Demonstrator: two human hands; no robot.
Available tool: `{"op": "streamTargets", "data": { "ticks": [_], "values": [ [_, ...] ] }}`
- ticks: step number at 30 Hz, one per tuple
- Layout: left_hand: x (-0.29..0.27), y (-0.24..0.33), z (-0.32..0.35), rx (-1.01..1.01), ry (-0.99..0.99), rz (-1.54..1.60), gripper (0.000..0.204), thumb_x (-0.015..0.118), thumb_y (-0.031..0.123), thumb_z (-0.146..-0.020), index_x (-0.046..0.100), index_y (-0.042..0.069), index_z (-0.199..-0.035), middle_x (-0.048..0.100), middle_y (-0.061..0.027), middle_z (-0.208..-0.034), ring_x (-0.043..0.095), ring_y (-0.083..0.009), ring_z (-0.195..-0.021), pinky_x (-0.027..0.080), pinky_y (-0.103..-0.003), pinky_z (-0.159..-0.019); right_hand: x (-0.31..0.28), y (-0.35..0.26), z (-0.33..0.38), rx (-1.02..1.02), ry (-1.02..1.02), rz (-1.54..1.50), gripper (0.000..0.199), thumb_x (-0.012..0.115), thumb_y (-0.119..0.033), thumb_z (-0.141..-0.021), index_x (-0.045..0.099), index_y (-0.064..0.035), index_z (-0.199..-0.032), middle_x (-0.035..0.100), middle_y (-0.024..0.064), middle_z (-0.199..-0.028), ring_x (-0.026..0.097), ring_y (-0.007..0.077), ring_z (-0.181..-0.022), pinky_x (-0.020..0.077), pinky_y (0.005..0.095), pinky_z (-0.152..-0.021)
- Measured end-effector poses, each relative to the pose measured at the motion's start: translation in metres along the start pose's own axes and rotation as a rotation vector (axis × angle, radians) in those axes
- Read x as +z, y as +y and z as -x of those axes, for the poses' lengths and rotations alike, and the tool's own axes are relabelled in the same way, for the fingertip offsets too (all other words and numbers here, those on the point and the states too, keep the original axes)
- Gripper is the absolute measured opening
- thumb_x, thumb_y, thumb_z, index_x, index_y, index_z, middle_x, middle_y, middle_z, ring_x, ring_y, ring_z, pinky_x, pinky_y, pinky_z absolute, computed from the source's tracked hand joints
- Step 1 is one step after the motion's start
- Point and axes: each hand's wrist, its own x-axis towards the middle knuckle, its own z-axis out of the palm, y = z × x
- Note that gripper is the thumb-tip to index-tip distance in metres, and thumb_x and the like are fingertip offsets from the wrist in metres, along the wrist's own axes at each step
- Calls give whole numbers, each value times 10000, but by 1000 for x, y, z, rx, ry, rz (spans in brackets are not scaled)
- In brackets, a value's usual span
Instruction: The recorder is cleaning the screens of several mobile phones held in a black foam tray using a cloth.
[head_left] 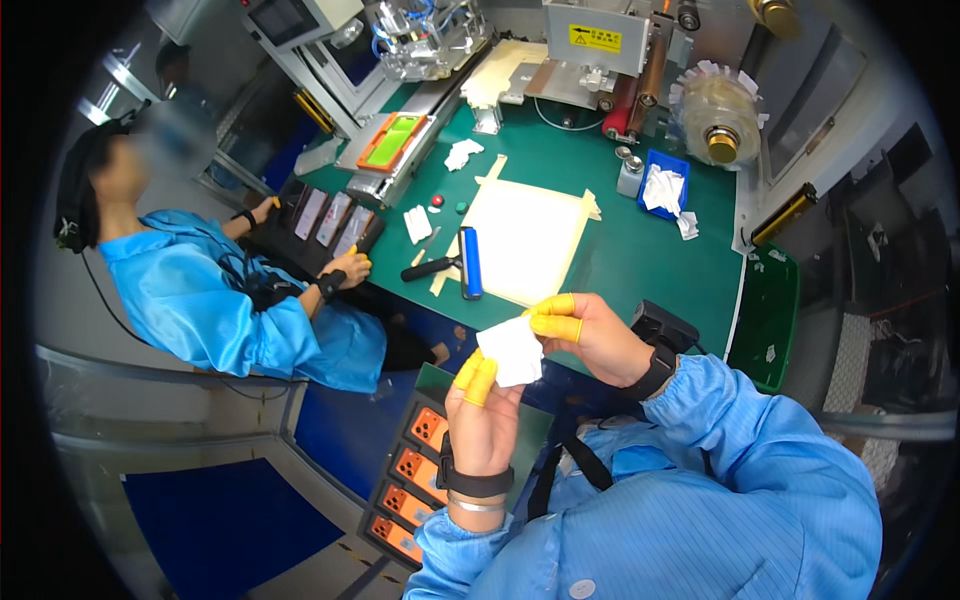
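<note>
Between my two hands is a small white wipe, held up in front of the bench's near edge. My left hand, with yellow finger cots, pinches its lower left side. Its upper right corner is gripped by my right hand, which also wears yellow finger cots. Beyond them, a white sheet is taped to the green bench. A blue roller with a black handle lies across the sheet's left edge. Below my left hand, a dark tray holds several orange phone-shaped pieces.
At left, a person in blue holds a dark tray with phone-like pieces. An orange-and-green fixture sits on a machine. A blue bin holds crumpled wipes, beside metal dispensers. A green bin stands right of the bench.
</note>
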Motion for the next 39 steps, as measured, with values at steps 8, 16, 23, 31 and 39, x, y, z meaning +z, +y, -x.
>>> {"op": "streamTargets", "data": {
  "ticks": [8,16,23,31,39],
  "values": [
    [9,-20,-36,54,87,-48,261,518,61,-882,518,22,-1140,587,-109,-1099,585,-225,-989,478,-366,-859,-24,3,-28,37,-11,-24,194,607,-72,-831,594,-3,-1012,621,47,-926,577,112,-822,468,251,-735],
    [27,-28,-31,234,111,-272,282,544,159,-890,535,23,-1136,589,-81,-1098,562,-179,-1003,437,-313,-864,-15,-13,-29,-609,52,772,165,651,-108,-742,626,-61,-898,602,105,-846,575,280,-790,470,340,-727],
    [26,-22,-35,169,105,-150,258,519,136,-897,537,5,-1119,589,-105,-1106,578,-207,-988,453,-343,-885,-16,-22,-25,-637,-17,781,192,662,-106,-736,642,-58,-921,604,115,-937,577,273,-823,482,331,-735],
    [28,-28,-29,224,90,-187,220,513,107,-895,575,-28,-1058,611,-102,-1054,584,-183,-944,445,-302,-863,-10,-21,-22,-664,76,911,232,737,-115,-683,629,-31,-871,590,105,-896,595,248,-812,490,316,-712],
    [24,-24,-19,344,123,-434,198,523,106,-886,604,-25,-1010,626,-96,-1008,584,-178,-910,433,-309,-849,-17,-21,-21,-546,-53,682,103,649,-66,-767,613,-19,-852,594,104,-869,581,207,-800,463,285,-724]
  ]
}}
